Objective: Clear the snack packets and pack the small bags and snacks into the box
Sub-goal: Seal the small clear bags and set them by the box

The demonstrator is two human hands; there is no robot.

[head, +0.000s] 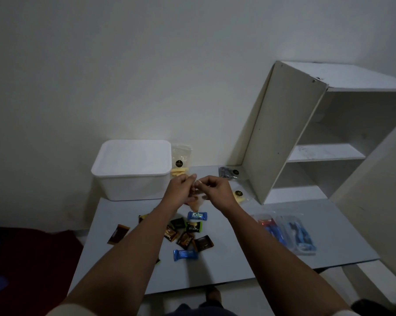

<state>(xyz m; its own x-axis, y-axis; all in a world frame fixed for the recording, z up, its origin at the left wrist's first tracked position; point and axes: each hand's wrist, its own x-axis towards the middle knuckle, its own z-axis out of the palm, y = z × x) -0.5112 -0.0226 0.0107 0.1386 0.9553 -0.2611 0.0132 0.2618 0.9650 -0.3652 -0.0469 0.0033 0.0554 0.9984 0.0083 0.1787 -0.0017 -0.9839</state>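
Both hands hold a small clear bag (198, 198) with brownish snacks above the grey table (238, 254). My left hand (180, 187) and my right hand (215, 185) pinch its top edge from either side. Behind them stands the white box (128, 176) with its lid on. A clear bag of yellow snacks (181, 164) leans beside the box. Another yellow snack bag (239, 196) and a dark one (227, 173) lie to the right. Several small snack packets (188, 233), brown, black, green and blue, are scattered under my forearms.
A white shelf unit (317, 133) stands at the table's right rear, tilted against the wall. Clear packs with blue and red items (288, 233) lie at the right. Dark red cloth (33, 258) lies on the floor at the left.
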